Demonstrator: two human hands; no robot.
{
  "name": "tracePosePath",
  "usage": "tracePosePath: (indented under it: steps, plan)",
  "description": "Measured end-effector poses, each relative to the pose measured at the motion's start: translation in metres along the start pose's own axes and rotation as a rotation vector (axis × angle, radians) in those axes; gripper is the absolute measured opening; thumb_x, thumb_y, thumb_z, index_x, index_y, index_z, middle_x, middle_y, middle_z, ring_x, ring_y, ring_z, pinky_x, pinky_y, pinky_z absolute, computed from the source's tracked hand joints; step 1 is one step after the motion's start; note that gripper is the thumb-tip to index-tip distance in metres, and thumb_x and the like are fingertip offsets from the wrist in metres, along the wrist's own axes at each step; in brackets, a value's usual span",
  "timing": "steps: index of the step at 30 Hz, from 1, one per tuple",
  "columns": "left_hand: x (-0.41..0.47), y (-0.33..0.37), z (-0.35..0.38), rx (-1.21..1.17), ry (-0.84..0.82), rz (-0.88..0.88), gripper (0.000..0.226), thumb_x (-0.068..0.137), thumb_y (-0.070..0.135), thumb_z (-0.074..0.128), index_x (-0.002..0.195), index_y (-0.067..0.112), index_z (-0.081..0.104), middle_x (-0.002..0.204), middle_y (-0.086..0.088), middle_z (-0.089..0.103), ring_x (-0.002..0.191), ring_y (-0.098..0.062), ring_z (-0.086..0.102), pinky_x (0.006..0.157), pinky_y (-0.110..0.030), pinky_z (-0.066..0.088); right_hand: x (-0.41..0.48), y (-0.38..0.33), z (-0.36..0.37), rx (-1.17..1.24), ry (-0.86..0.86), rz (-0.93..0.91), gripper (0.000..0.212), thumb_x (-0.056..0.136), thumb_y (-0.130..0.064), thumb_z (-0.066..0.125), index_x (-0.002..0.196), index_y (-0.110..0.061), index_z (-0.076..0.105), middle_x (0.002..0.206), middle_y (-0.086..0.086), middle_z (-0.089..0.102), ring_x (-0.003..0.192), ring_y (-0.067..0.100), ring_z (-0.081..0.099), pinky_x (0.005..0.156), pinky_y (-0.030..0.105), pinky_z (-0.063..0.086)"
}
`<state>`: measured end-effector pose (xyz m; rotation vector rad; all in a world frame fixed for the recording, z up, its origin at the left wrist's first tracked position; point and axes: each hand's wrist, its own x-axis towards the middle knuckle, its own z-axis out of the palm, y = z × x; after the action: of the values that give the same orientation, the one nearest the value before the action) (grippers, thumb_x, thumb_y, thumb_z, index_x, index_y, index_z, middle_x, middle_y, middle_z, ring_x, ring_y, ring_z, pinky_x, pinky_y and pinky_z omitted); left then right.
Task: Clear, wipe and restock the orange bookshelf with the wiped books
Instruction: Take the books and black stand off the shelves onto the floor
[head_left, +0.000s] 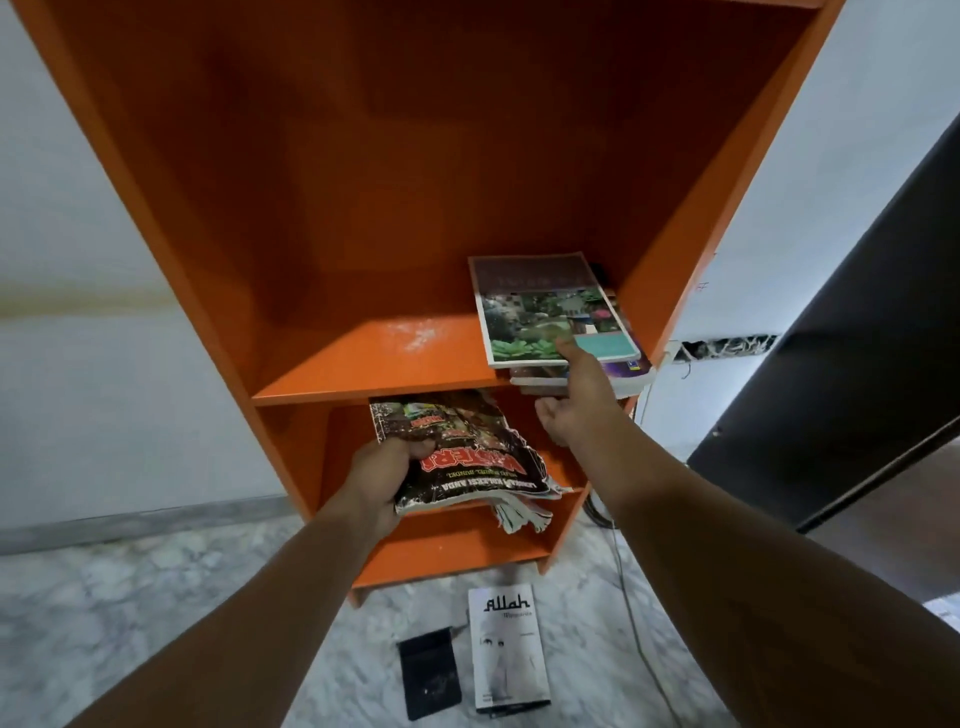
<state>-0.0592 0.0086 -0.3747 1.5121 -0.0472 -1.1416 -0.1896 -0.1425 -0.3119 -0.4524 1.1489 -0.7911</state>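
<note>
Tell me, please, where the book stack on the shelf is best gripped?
Probably its near edge, from the front: the stack lies flat at the front lip of the shelf, and the side panel closes off the right. Thumb on top, fingers beneath.

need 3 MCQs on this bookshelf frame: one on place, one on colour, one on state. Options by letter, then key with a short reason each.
1. The stack of books that the right hand grips lies on the upper shelf at: A its left end; B its middle; C its right end.
2. The pouch on the floor beside the white book is: A black; B red; C yellow.
3. The left hand: A hangs empty; B grips a tattered magazine; C presses flat on a wall.

Key: 1 C, the shelf's left and middle show bare orange; 2 A, it reads dark black against the pale marbled floor; 3 B, its fingers curl round the magazine's edge.
</note>
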Motion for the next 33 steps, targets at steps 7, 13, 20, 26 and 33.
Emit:
tracePosePath:
  steps: [7, 13, 20, 26, 33]
  plan:
    - [-0.028, -0.039, -0.018, 0.121, -0.01, -0.018, 0.05, 0.084, 0.01, 0.077, 0.128, 0.008, 0.055, 0.113, -0.014, 0.072, 0.1, -0.032, 0.07, 0.081, -0.043, 0.059, -0.039, 0.032, -0.068, 0.113, -0.215, -0.02, 0.034, 0.09, -0.023, 0.071, 0.12, -0.009, 0.063, 0.108, 0.015, 0.073, 0.092, 0.027, 0.073, 0.074, 0.039, 0.062]
    - [-0.057, -0.081, -0.036, 0.229, 0.028, -0.037, 0.033, 0.086, 0.001, 0.073, 0.116, 0.006, 0.062, 0.108, -0.018, 0.072, 0.091, -0.032, 0.071, 0.059, -0.031, 0.059, -0.071, 0.083, -0.125, 0.288, -0.365, 0.147, 0.019, 0.104, -0.012, 0.047, 0.111, -0.012, 0.065, 0.104, 0.01, 0.072, 0.099, 0.019, 0.07, 0.102, 0.053, 0.053]
    - [-0.042, -0.161, -0.063, 0.332, 0.106, -0.036, 0.023, 0.089, -0.008, 0.066, 0.106, 0.006, 0.069, 0.081, -0.008, 0.071, 0.071, -0.025, 0.066, 0.055, -0.029, 0.052, -0.055, 0.177, -0.2, 0.206, -0.159, 0.171, 0.026, 0.098, -0.014, 0.053, 0.095, -0.012, 0.079, 0.095, 0.01, 0.078, 0.083, 0.023, 0.077, 0.068, 0.036, 0.064]
    - [0.034, -0.258, -0.089, 0.376, 0.16, 0.039, 0.025, 0.089, -0.013, 0.062, 0.098, 0.009, 0.072, 0.065, -0.001, 0.069, 0.05, -0.008, 0.063, 0.043, -0.021, 0.048, 0.054, 0.281, -0.254, 0.099, 0.052, 0.26, 0.056, 0.079, -0.019, 0.069, 0.133, -0.008, 0.063, 0.122, 0.016, 0.072, 0.102, 0.029, 0.075, 0.078, 0.038, 0.063]
    - [0.138, -0.403, -0.119, 0.395, 0.231, 0.187, 0.033, 0.086, -0.005, 0.071, 0.106, 0.02, 0.072, 0.087, 0.004, 0.076, 0.083, -0.018, 0.074, 0.068, -0.031, 0.056, 0.233, 0.428, -0.314, 0.071, 0.136, 0.28, 0.043, 0.101, -0.015, 0.057, 0.143, -0.006, 0.053, 0.092, 0.01, 0.072, 0.047, 0.011, 0.066, 0.034, 0.019, 0.046]
